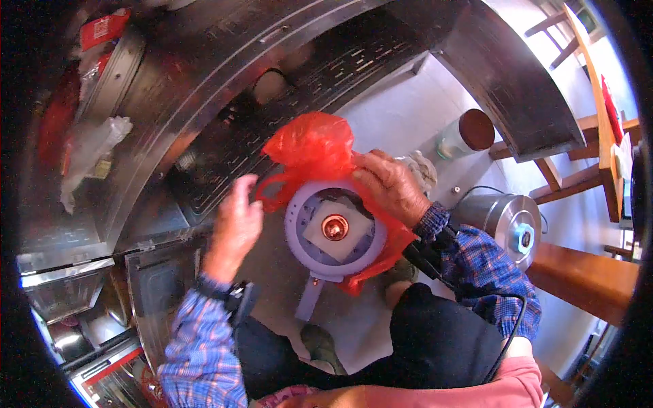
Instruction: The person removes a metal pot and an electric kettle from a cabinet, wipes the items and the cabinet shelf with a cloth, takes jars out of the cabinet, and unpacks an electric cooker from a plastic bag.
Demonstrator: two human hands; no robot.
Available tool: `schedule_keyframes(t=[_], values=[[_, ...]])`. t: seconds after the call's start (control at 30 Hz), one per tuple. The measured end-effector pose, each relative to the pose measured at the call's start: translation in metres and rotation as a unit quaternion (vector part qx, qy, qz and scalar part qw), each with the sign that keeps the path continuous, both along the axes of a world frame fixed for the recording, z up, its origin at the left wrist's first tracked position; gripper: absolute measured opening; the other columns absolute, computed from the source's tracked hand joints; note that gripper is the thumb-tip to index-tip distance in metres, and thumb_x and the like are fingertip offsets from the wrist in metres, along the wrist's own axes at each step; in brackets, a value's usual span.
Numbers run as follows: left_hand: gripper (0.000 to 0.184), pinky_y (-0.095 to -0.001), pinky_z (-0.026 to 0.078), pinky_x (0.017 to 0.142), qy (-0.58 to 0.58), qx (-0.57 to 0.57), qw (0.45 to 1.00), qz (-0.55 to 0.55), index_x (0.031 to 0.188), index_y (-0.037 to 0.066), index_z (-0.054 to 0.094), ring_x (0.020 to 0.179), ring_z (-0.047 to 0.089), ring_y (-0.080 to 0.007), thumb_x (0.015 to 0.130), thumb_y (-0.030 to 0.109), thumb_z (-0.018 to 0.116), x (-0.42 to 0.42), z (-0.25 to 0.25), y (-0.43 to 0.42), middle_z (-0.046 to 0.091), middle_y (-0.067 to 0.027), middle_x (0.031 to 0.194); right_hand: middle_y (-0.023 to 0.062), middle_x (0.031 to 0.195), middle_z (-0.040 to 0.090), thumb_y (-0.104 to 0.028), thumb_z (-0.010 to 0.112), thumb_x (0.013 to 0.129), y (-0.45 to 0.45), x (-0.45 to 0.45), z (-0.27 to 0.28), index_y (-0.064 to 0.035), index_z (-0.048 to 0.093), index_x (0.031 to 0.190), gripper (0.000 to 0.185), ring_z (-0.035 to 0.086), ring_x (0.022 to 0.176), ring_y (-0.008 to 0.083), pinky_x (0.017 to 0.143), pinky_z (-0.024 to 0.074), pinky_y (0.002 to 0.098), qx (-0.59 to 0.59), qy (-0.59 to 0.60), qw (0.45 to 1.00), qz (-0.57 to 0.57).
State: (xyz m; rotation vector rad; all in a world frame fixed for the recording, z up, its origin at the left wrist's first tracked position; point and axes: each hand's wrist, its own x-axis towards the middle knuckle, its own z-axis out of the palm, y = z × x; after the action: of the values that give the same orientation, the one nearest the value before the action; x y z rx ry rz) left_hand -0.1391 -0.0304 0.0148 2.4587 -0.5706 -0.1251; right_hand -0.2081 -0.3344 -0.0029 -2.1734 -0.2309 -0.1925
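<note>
A lidded pan (292, 234) with a pale purple rim and a handle stands below my hands, a copper-coloured knob and a white square at the middle of its lid. Behind and beside it spreads a thin red plastic bag (313, 139), which also runs down the pan's right side. My right hand (393, 185) pinches the bag's edge at the pan's upper right. To the left of the pan, my left hand (237, 224) is raised with its fingers apart, near a loop of the bag and holding nothing.
A metal cylindrical container (500, 221) stands at the right, near a wooden bench (585, 279). Farther back are a jar with a brown lid (476, 130) and a grey cloth (422, 170). Metal cabinets (160, 285) line the left side.
</note>
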Motion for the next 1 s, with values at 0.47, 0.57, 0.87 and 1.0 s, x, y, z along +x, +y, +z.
schedule_keyframes(t=[0.47,0.57,0.87,1.0], values=[[0.039,-0.0355,0.039,0.106,0.129,-0.436,0.885,0.100,0.135,0.000,0.050,0.123,0.052,-0.0204,0.102,0.019,0.045,0.008,0.026,0.011,0.052,-0.0099,0.139,0.0236,0.114,0.062,-0.012,0.073,0.079,-0.047,-0.041,0.028,-0.0125,0.041,0.135,0.065,0.062,0.106,0.0391,0.087,0.0516,0.0444,-0.071,0.182,0.979,-0.061],[0.033,-0.0353,0.039,0.105,0.279,-0.626,0.727,0.041,0.122,0.004,0.057,0.114,0.056,-0.0206,0.098,0.024,0.048,-0.010,0.049,0.047,0.059,-0.0098,0.125,0.0141,0.102,0.065,-0.010,0.070,0.084,-0.056,-0.048,0.009,-0.0083,0.053,0.126,0.045,0.064,0.096,0.0250,0.081,0.0506,0.0373,-0.012,0.269,0.956,-0.113],[0.038,-0.0400,0.051,0.089,0.468,0.012,0.883,-0.033,0.114,0.007,0.067,0.099,0.063,-0.0206,0.092,0.037,0.060,-0.107,0.004,0.073,0.067,-0.0089,0.114,0.0156,0.124,0.064,-0.035,0.062,0.094,-0.026,-0.074,0.000,-0.0106,0.063,0.123,0.038,0.058,0.117,0.0312,0.102,0.0443,0.0419,0.085,0.331,0.863,0.372],[0.030,-0.0391,0.053,0.085,0.382,0.426,0.756,-0.317,0.103,0.007,0.071,0.092,0.064,-0.0199,0.090,0.033,0.064,-0.120,0.000,0.050,0.070,-0.0097,0.099,0.0168,0.118,0.066,-0.033,0.059,0.095,-0.010,-0.101,-0.061,-0.0090,0.066,0.119,0.034,0.061,0.110,0.0286,0.100,0.0435,0.0416,0.104,0.231,0.868,0.426]])
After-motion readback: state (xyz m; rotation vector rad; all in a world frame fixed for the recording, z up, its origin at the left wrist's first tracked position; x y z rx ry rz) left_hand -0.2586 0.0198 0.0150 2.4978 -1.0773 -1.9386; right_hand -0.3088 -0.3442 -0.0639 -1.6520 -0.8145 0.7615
